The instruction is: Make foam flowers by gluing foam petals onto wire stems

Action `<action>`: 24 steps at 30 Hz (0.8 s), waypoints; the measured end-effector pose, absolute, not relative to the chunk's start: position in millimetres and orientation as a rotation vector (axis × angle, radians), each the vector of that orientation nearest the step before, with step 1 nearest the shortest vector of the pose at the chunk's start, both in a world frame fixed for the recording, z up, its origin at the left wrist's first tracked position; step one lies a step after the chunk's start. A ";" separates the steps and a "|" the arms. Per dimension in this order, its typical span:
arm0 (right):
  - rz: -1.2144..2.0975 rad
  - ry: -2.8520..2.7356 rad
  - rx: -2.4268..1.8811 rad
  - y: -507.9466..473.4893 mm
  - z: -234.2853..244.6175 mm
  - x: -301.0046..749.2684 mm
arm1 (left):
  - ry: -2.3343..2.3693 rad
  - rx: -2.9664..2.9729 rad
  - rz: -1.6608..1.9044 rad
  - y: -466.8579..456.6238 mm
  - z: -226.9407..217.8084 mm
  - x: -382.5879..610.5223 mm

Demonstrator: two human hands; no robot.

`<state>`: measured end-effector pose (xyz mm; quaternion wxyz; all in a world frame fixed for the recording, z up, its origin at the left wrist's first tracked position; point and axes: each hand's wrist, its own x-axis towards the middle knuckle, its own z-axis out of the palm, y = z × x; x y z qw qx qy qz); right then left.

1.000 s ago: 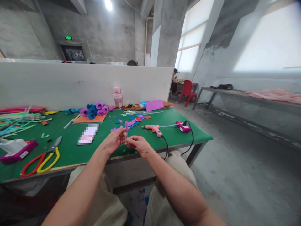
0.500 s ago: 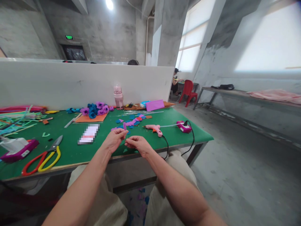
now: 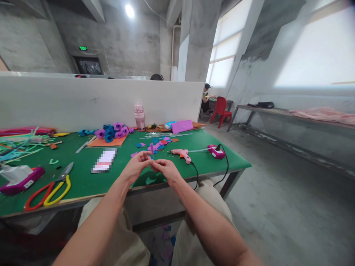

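Observation:
My left hand (image 3: pixel 136 167) is closed in a pinch near the front edge of the green table. A narrow purple paper piece (image 3: pixel 152 148) stands up from its fingertips. Against them, my right hand (image 3: pixel 166 169) pinches at the lower end of this piece; what its fingers hold is hidden. Behind my hands lie loose purple, blue and red paper petals (image 3: pixel 159 145). To the right rests a pink glue gun (image 3: pixel 181 153) with a clear glue stick in its back.
Scissors (image 3: pixel 57 188) with red and yellow handles lie at the left, near a phone (image 3: pixel 104 160). Finished paper flowers (image 3: pixel 113 131) sit on orange sheets at the back. A pink bottle (image 3: pixel 139 116) stands by the white partition (image 3: pixel 83 99). A purple power strip (image 3: pixel 216 151) lies at the right.
My hands have come together, fingertips now touching. The purple paper piece has shifted slightly right and turned narrower to my view. The camera view has tilted up slightly.

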<state>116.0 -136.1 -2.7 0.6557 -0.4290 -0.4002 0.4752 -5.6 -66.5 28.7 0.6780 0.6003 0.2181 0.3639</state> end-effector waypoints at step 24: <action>0.931 -1.016 -0.983 -135.7 -4.4 128.8 | 0.613 1.671 1.033 -70.7 35.3 -8.4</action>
